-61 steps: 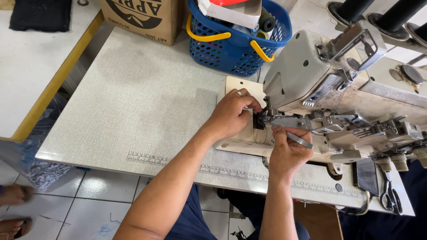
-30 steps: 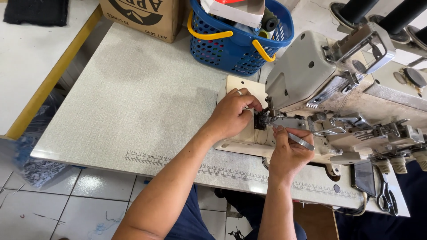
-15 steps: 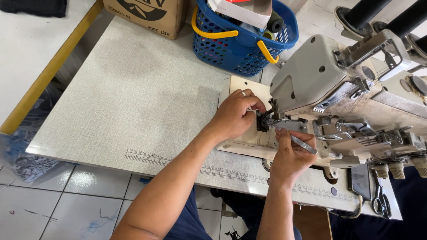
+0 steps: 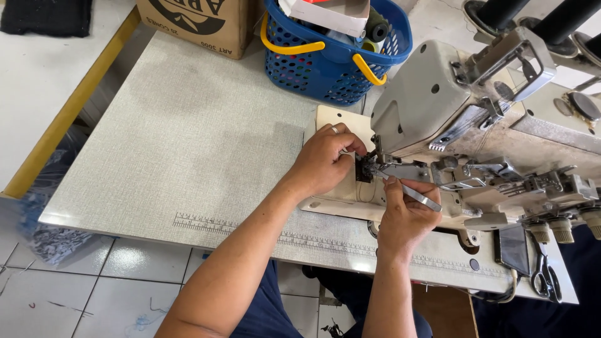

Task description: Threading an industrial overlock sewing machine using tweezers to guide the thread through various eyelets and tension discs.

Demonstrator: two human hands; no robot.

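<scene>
Tweezers, thin silver metal ones (image 4: 421,197), sat pinched in the right hand (image 4: 407,216), just in front of the big cream-grey sewing machine (image 4: 438,106). Thumb & fingers were squeezed round them, w/ the tips pointing at the needle spot under the machine's head. The left hand (image 4: 322,164) lay on the left of that same spot, fingers curled in tight on the small dark metal part (image 4: 364,169) there. Can't tell if it pinched a thread; too small to see.

How far along: I think the fiddly work at the needle was in the middle, not done. Both hands were busy there, and no cloth lay on the machine. No finished bit showed.

Boxes & signs: a brown cardboard box (image 4: 197,22) w/ a black round mark stood behind the machine, far to its left. A blue plastic basket w/ yellow handles (image 4: 332,59) stood right behind the machine's left end, w/ a white & red box on top inside. A printed ruler strip (image 4: 300,241) ran along the pale grey table top (image 4: 175,144), in front of the machine. Black-handled scissors (image 4: 543,275) lay in front of the machine's right end.
</scene>
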